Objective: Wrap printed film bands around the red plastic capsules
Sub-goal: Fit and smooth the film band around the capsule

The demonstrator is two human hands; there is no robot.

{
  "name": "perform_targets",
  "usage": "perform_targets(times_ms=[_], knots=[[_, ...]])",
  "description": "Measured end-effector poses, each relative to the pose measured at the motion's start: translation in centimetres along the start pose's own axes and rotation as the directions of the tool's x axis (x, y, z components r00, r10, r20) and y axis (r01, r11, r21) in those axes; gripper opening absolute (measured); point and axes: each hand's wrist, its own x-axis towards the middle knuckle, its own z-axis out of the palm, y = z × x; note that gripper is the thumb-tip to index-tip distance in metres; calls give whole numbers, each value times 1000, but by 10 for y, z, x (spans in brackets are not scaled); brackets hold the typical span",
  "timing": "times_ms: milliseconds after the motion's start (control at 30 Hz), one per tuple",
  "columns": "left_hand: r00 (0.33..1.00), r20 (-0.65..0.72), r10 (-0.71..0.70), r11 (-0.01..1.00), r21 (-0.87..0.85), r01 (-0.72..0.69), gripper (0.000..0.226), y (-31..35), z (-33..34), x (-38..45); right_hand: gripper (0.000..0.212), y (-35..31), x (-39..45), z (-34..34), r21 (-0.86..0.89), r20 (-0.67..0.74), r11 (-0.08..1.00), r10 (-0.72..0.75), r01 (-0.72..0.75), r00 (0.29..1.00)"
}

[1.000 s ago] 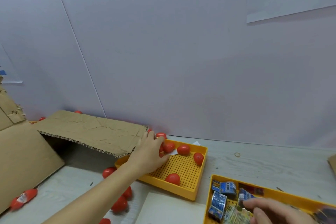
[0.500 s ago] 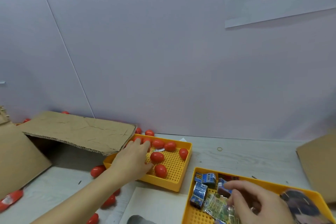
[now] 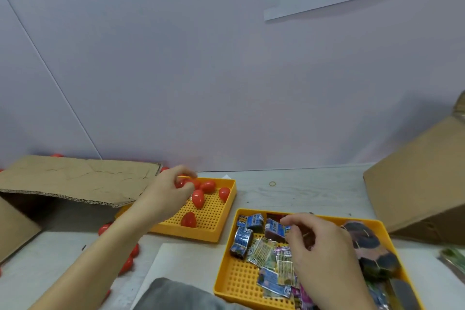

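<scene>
Several red capsules (image 3: 198, 197) lie in the left yellow perforated tray (image 3: 226, 221). My left hand (image 3: 168, 194) reaches into that tray's far corner, and its thumb and fingers curl round one red capsule (image 3: 180, 183). The right yellow tray (image 3: 241, 277) holds a pile of printed film bands (image 3: 264, 251), blue and yellowish. My right hand (image 3: 324, 251) is over that pile with its fingers curled down among the bands. The palm hides whether they pinch one.
A cardboard flap (image 3: 75, 178) lies left of the capsule tray, and a cardboard box (image 3: 415, 189) stands at the right. Loose capsules (image 3: 128, 263) lie on the table under my left forearm. A rubber band (image 3: 272, 183), a white sheet (image 3: 176, 259) and grey cloth (image 3: 176, 294) are nearby.
The view has swung right and down. My left hand has closed on a capsule at the tray's far corner. My right hand has moved further into the band pile.
</scene>
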Motion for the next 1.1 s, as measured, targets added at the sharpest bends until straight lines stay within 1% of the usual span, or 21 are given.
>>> perform_targets(times_ms=[67, 100, 133, 200, 233, 300, 333, 367, 400, 467, 500, 533, 567, 633, 667, 700, 800, 867, 933, 1033, 1100], knots=[[996, -27, -85, 972, -220, 77, 33, 25, 14, -15, 21, 1, -1, -3, -90, 59, 995, -24, 29, 998], [987, -33, -158, 926, -353, 136, 39, 37, 24, -23, 21, 2, -2, -5, -139, 102, 989, -32, 46, 994], [972, -12, -234, 847, -493, 198, 41, 48, 35, -31, 21, 2, -2, -6, -178, 143, 982, -35, 61, 989], [932, 106, -346, 616, -724, 310, 36, 68, 59, -48, 20, 2, -3, -8, -226, 207, 971, -33, 81, 978], [914, 168, -368, 491, -800, 345, 31, 76, 70, -57, 19, 1, -4, -8, -247, 233, 965, -33, 92, 972], [889, 261, -378, 275, -885, 376, 19, 84, 87, -72, 13, -1, -5, -7, -275, 281, 957, -14, 94, 960], [882, 293, -369, 197, -903, 382, 16, 85, 93, -77, 9, -2, -5, -7, -293, 301, 952, 7, 85, 954], [882, 314, -352, 154, -910, 386, 15, 83, 98, -80, 9, -3, -6, -6, -311, 315, 948, 29, 74, 949], [888, 326, -326, 139, -912, 386, 16, 81, 100, -83, 17, -4, -5, -6, -335, 327, 940, 50, 66, 944], [909, 325, -262, 131, -921, 368, 16, 75, 100, -84, 34, -2, -5, -3, -378, 340, 924, 81, 57, 937], [924, 311, -223, 128, -930, 344, 13, 73, 99, -83, 36, -2, -5, -2, -392, 338, 918, 89, 55, 937], [939, 291, -182, 130, -940, 316, 9, 72, 98, -82, 34, -2, -5, -2, -401, 334, 915, 93, 53, 938], [953, 268, -143, 153, -945, 289, 10, 71, 97, -81, 27, -2, -4, -1, -403, 323, 914, 89, 51, 942], [969, 240, -66, 250, -936, 249, 27, 71, 98, -79, 14, 1, -4, 0, -414, 291, 908, 60, 69, 955], [971, 235, -35, 298, -925, 235, 36, 71, 99, -79, 14, 3, -3, 1, -413, 273, 907, 32, 87, 962], [973, 233, -11, 339, -914, 222, 42, 72, 100, -79, 20, 5, -3, 3, -401, 255, 909, -3, 109, 967], [976, 216, 21, 420, -888, 187, 46, 74, 102, -78, 34, 8, -3, 4, -311, 207, 942, -65, 129, 976], [979, 201, 33, 438, -884, 167, 44, 73, 102, -75, 36, 11, -2, 4, -263, 187, 954, -97, 145, 978], [984, 171, 46, 493, -861, 126, 41, 70, 102, -70, 37, 14, -1, 5, -217, 126, 964, -127, 152, 984], [992, 89, 85, 635, -772, 15, 32, 65, 104, -66, 30, 17, 2, 6, -80, 1, 993, -90, 90, 996], [985, 79, 153, 702, -710, -52, 27, 63, 103, -67, 21, 19, 4, 6, 53, -45, 998, -36, 38, 998]])
